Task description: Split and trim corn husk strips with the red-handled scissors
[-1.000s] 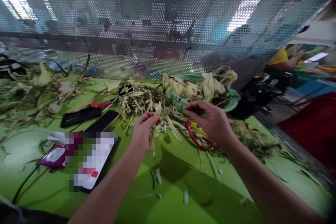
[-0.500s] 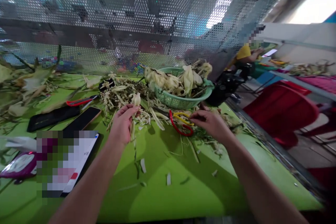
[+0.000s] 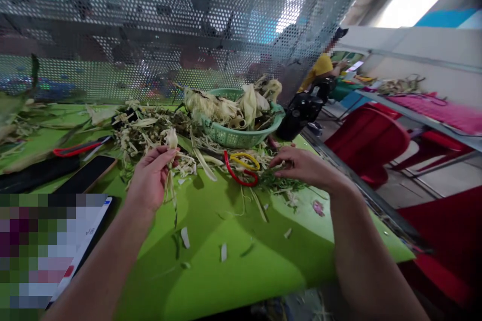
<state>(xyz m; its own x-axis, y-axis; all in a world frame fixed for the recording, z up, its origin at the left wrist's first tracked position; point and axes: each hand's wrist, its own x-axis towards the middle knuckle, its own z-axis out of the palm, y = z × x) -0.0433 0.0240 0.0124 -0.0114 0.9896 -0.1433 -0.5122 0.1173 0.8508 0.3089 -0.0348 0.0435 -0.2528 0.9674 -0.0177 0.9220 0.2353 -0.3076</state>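
My left hand [image 3: 150, 173] is closed in a pinch on a small pale husk flower [image 3: 171, 138], held upright, with a thin stem and strips hanging below the fingers. My right hand [image 3: 301, 166] hovers over green shreds [image 3: 280, 180] at the right, its fingers loosely bent and apart, with nothing visible in them. Between the hands lie scissors [image 3: 228, 170] with one red and one yellow handle loop, their blades partly hidden among husk strips. Behind them, a green plastic basket [image 3: 241, 138] holds pale dried husks [image 3: 214, 105].
Shredded husk [image 3: 146, 130] is heaped left of the basket. At left lie a phone [image 3: 88, 173], a red-edged cutter [image 3: 81, 148] and a partly blurred tablet [image 3: 90, 233]. A black object [image 3: 301, 115] stands by the table's right edge. Red chairs [image 3: 369, 135] and a person in yellow [image 3: 320, 67] are beyond.
My right hand has moved right, away from the scissors' handles to the green shreds. The view has turned right. My left hand still holds the husk flower.
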